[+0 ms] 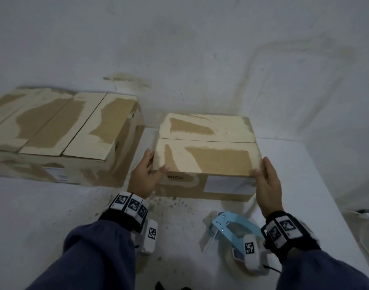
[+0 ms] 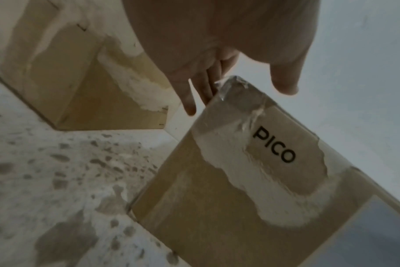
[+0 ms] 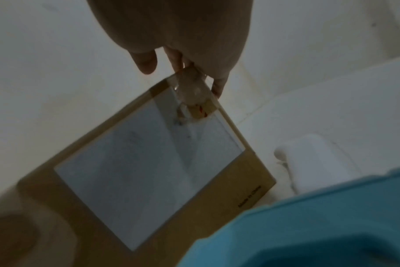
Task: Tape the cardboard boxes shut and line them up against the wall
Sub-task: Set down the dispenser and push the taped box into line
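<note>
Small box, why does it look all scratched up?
Its surface is peeled. The small box between the left hand and right hand has pale patches where brown paper looks torn off, on top and around the PICO print. The bigger box looks the same, and brown flecks dot the table.

The small cardboard box (image 1: 206,160) is matt brown corrugated card; much of its top skin is torn away, leaving a paler, rough, fibrous layer. Glossy clear tape (image 2: 237,94), wrinkled, covers one corner, and a smooth white paper label (image 3: 149,171) lies on its front. The larger cardboard box (image 1: 60,126) shows the same peeled, rough card. The table (image 1: 43,206) is matt white, flecked with dull patches. The tape dispenser (image 1: 236,227) has a smooth light-blue finish. The sleeves (image 1: 100,258) are soft blue cloth; the wristbands (image 1: 129,204) are black fabric with white plastic tiles
</note>
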The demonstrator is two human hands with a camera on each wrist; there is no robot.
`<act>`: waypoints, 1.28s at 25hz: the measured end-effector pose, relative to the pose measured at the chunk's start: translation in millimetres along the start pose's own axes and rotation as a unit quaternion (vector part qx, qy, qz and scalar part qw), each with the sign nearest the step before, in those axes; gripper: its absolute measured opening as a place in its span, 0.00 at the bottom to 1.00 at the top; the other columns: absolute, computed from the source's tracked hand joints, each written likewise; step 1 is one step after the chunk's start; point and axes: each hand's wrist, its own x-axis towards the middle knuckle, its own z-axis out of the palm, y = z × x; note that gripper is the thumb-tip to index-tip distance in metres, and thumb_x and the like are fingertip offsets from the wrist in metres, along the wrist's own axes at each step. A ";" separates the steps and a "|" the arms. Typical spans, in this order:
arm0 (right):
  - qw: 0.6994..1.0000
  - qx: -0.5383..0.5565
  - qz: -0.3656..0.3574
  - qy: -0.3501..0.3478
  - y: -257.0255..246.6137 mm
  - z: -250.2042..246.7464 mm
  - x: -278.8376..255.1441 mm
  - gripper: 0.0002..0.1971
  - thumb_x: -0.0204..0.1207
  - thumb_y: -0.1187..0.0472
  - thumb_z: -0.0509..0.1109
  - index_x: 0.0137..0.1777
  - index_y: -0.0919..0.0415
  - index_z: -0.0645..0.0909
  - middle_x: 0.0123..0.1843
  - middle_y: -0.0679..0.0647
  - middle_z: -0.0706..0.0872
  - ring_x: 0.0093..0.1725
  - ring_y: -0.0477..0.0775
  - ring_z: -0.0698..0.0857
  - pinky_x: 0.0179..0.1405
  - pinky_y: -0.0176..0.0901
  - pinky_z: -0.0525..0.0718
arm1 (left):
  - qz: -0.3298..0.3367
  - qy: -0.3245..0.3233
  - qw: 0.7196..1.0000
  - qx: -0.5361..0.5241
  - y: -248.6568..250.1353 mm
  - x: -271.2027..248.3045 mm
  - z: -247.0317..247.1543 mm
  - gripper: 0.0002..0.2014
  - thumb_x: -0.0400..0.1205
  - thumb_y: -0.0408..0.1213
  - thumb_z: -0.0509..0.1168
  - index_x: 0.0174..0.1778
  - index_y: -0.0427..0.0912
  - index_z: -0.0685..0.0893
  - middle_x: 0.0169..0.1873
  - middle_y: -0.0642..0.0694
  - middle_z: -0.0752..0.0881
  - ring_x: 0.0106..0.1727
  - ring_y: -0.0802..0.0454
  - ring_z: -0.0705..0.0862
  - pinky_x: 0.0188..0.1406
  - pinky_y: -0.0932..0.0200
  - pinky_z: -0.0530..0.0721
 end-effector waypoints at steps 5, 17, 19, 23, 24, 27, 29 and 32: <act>0.994 0.079 0.060 0.040 -20.4 -7.9 6.4 0.18 0.81 0.69 0.60 0.70 0.66 0.75 0.62 0.54 0.80 0.60 0.51 0.78 0.49 0.30 0.76 | -0.044 -0.050 0.997 0.033 10.5 33.5 -17.6 0.31 0.80 0.46 0.66 0.78 0.41 0.67 0.70 0.44 0.73 0.70 0.50 0.74 0.67 0.55 0.72; 0.967 -0.207 0.026 -0.146 -44.5 -45.5 45.1 0.11 0.71 0.74 0.66 0.44 0.56 0.81 0.39 0.54 0.84 0.42 0.51 0.81 0.48 0.40 0.80 | -0.051 -0.259 0.923 0.278 46.5 97.6 -35.8 0.54 0.61 0.40 0.83 0.80 0.41 0.60 0.73 0.41 0.66 0.68 0.41 0.75 0.64 0.46 0.80; 0.962 -0.215 0.046 -0.159 -47.8 -41.4 56.8 0.11 0.70 0.74 0.65 0.42 0.56 0.79 0.40 0.55 0.82 0.41 0.52 0.80 0.46 0.43 0.80 | -0.044 -0.276 0.914 0.294 51.6 107.3 -33.2 0.58 0.58 0.41 0.84 0.81 0.40 0.57 0.72 0.41 0.66 0.64 0.40 0.77 0.63 0.46 0.80; 0.958 -0.219 0.054 -0.176 -51.8 -32.4 86.0 0.12 0.69 0.76 0.61 0.40 0.58 0.77 0.41 0.55 0.81 0.42 0.54 0.78 0.45 0.43 0.76 | -0.022 -0.273 0.910 0.312 60.3 128.7 -31.4 0.44 0.60 0.54 0.78 0.73 0.46 0.72 0.56 0.42 0.78 0.55 0.43 0.80 0.58 0.50 0.80; 0.957 -0.224 0.050 -0.179 -52.5 -30.0 94.0 0.12 0.70 0.76 0.61 0.40 0.58 0.76 0.41 0.56 0.82 0.43 0.54 0.78 0.45 0.44 0.76 | -0.031 -0.272 0.910 0.311 62.8 134.7 -31.5 0.43 0.62 0.56 0.76 0.73 0.47 0.73 0.55 0.41 0.80 0.55 0.43 0.81 0.59 0.49 0.80; 0.953 -0.243 0.046 -0.174 -54.8 -20.2 122.0 0.11 0.70 0.75 0.62 0.42 0.57 0.77 0.43 0.55 0.82 0.45 0.55 0.79 0.44 0.42 0.77 | -0.034 -0.260 0.895 0.360 68.7 153.3 -28.1 0.36 0.76 0.51 0.69 0.78 0.44 0.65 0.63 0.40 0.81 0.63 0.43 0.79 0.61 0.54 0.76; 0.952 -0.255 0.042 -0.163 -56.7 -12.3 140.3 0.10 0.70 0.74 0.62 0.44 0.59 0.77 0.43 0.56 0.82 0.45 0.55 0.79 0.43 0.41 0.76 | -0.030 -0.262 0.893 0.365 76.5 163.4 -22.1 0.32 0.79 0.48 0.66 0.78 0.42 0.66 0.65 0.39 0.79 0.62 0.43 0.79 0.52 0.59 0.75; 0.957 -0.250 0.039 -0.143 -56.3 -0.9 166.5 0.09 0.71 0.73 0.62 0.45 0.60 0.77 0.42 0.56 0.82 0.44 0.55 0.78 0.41 0.41 0.74 | -0.033 -0.249 0.916 0.312 76.8 181.8 -14.4 0.24 0.82 0.46 0.63 0.72 0.38 0.73 0.58 0.37 0.83 0.54 0.42 0.84 0.42 0.60 0.75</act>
